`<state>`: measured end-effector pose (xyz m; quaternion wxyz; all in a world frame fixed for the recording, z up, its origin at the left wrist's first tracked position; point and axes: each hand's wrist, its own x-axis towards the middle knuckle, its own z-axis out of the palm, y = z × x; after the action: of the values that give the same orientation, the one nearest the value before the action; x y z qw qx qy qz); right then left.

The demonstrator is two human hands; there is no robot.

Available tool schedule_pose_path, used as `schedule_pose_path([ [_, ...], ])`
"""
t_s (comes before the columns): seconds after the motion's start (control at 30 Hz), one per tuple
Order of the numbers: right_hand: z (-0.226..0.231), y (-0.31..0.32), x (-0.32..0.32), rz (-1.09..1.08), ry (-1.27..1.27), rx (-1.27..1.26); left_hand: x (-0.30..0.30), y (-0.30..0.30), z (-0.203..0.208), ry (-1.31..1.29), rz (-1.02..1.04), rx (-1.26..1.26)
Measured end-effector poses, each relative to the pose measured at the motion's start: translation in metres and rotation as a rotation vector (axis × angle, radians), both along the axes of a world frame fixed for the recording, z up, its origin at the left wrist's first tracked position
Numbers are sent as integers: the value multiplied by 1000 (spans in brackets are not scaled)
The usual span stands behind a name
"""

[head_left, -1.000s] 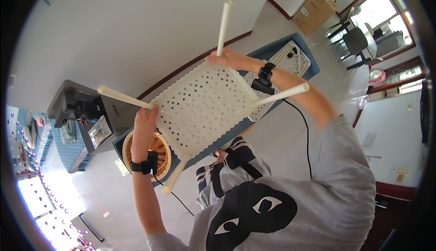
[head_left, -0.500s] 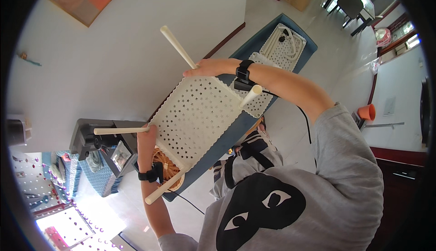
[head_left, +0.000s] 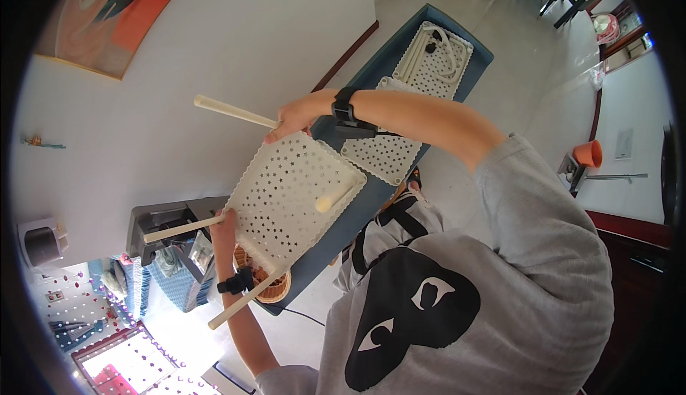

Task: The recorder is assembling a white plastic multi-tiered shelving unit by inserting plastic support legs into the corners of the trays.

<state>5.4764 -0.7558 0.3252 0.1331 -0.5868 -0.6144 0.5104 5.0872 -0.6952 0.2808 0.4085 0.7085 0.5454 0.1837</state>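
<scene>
A cream plastic shelf tray [head_left: 279, 188], pierced with star-shaped holes and edged with a scalloped rim, is held up over a bench, legs pointing up and outward. My right hand [head_left: 296, 118] grips its far corner beside the base of one leg [head_left: 236, 111]. At the left corner, my left hand [head_left: 224, 232] is closed on the rim near another leg [head_left: 182, 228]; some of its fingers are hidden. A third leg [head_left: 246, 298] slants toward me past my left wrist. On the right side a foreshortened leg [head_left: 330, 201] points almost at the camera.
Further star-holed trays [head_left: 382, 156] lie on the blue-grey bench [head_left: 318, 241], the far one [head_left: 436, 56] holding loose tubes. A wicker basket [head_left: 275, 288] sits at the bench's near end. A wall [head_left: 236, 38] rises on the left; a grey stand [head_left: 153, 216] is beside it.
The shelf tray has tilted and shifted left and slightly down in the view, both hands still on it. Its right leg now looks shorter, and the far leg leans further left.
</scene>
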Motion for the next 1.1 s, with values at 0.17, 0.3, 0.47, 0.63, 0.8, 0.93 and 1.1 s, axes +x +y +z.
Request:
schedule_pose_path([
  [0.17, -18, 25, 14, 149, 110, -138, 4, -3, 2, 47, 102, 11],
  [0.3, -26, 25, 32, 231, 224, -153, 5, -16, 6, 70, 164, 40],
  [0.47, -41, -2, 49, -127, 682, -87, 9, -25, 18, 92, 182, 18],
  [0.63, -118, -26, 27, -324, 600, 425, 23, -37, 31, 30, 187, -62],
  [0.8, -84, -40, -10, -271, 757, 356, -191, -76, 59, 664, 88, 578],
  [0.93, -113, -44, 8, -329, 799, 351, -159, -170, 87, 964, 291, 196],
  [1.1, -116, -29, -7, -288, 1020, 229, -54, -269, 157, 1166, 421, -104],
])
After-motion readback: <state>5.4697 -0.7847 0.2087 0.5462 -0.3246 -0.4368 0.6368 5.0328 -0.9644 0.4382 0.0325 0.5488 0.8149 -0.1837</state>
